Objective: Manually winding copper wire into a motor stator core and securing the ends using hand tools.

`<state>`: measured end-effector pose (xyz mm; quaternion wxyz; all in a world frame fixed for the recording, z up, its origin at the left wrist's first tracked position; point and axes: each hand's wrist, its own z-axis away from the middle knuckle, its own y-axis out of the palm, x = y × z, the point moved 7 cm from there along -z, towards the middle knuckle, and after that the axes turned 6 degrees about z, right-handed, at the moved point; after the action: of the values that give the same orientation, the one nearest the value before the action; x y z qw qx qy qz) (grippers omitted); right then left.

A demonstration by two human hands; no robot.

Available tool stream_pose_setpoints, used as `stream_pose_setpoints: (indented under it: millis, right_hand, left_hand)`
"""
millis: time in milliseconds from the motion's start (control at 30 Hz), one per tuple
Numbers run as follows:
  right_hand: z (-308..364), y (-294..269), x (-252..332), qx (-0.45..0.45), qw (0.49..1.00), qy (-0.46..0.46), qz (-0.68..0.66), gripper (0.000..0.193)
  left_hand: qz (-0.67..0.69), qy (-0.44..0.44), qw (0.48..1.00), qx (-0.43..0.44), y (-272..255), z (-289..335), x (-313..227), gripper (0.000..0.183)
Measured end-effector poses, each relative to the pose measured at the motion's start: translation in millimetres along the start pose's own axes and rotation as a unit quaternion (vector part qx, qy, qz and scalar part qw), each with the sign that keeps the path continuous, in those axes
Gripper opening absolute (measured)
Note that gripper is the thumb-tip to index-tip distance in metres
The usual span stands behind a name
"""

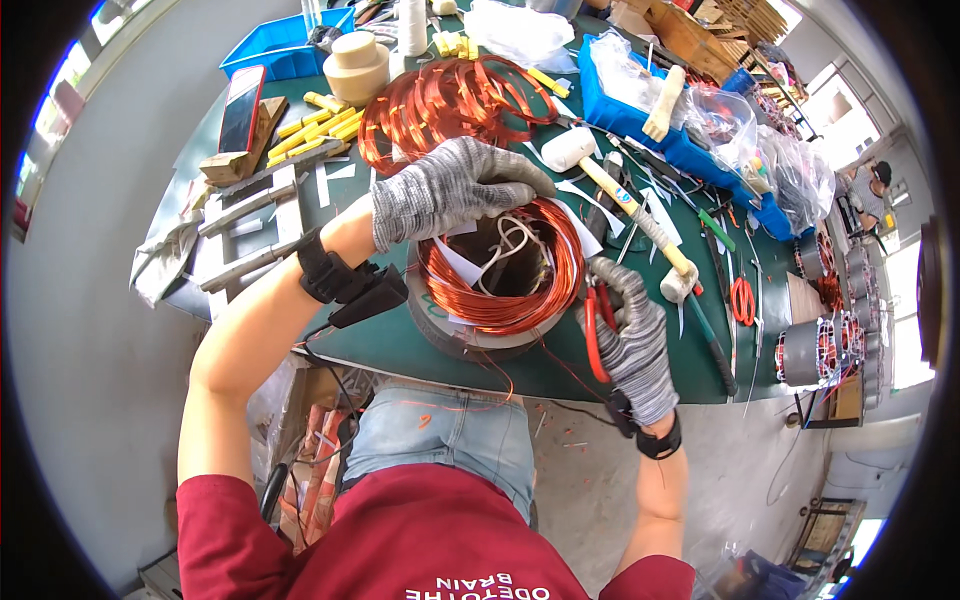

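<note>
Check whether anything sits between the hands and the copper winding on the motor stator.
Nothing visible does. The left hand already rests on the copper winding at its upper rim. The right hand, gripping red-handled pliers, sits against the right edge, with no object between.

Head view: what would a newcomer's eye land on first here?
The bright copper windings ringing the round motor stator at the near table edge, with the gloved left hand pressed on their top. The gloved right hand beside them grips red-handled pliers. Behind lie loose copper coils and a white mallet.
</note>
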<state>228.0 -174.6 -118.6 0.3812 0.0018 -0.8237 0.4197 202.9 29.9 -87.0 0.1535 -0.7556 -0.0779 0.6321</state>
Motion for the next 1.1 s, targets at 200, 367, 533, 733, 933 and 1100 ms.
stream_pose_setpoints:
  millis: [200, 367, 533, 733, 933, 1100]
  right_hand:
    - [-16.6, -17.3, 16.8, 0.093, 0.98, -0.091, 0.151, 0.046]
    - [-2.0, -9.0, 34.6, 0.076, 0.962, -0.086, 0.246, 0.043]
    - [17.8, 0.1, 29.1, -0.032, 0.994, 0.0, 0.105, 0.046]
    - [40.4, 7.2, 24.1, -0.104, 0.992, 0.059, 0.049, 0.044]
    - [41.4, 6.7, 22.3, -0.075, 0.99, 0.109, -0.056, 0.045]
    - [27.0, 7.5, 27.3, -0.104, 0.992, 0.008, 0.065, 0.044]
  left_hand:
    - [0.034, 0.018, 0.997, 0.064, 0.3, -13.4, -1.7, 0.039]
    - [-0.075, 0.078, 0.987, 0.122, -3.6, -22.4, -13.7, 0.047]
    - [-0.502, 0.208, 0.802, -0.246, 32.1, 33.6, -77.0, 0.02]
    - [-0.529, 0.052, 0.806, -0.261, 103.3, 46.5, -52.1, 0.034]
    - [-0.547, 0.087, 0.795, -0.245, 103.3, 48.7, -49.5, 0.03]
    - [-0.544, 0.061, 0.805, -0.231, 104.5, 49.2, -45.0, 0.025]
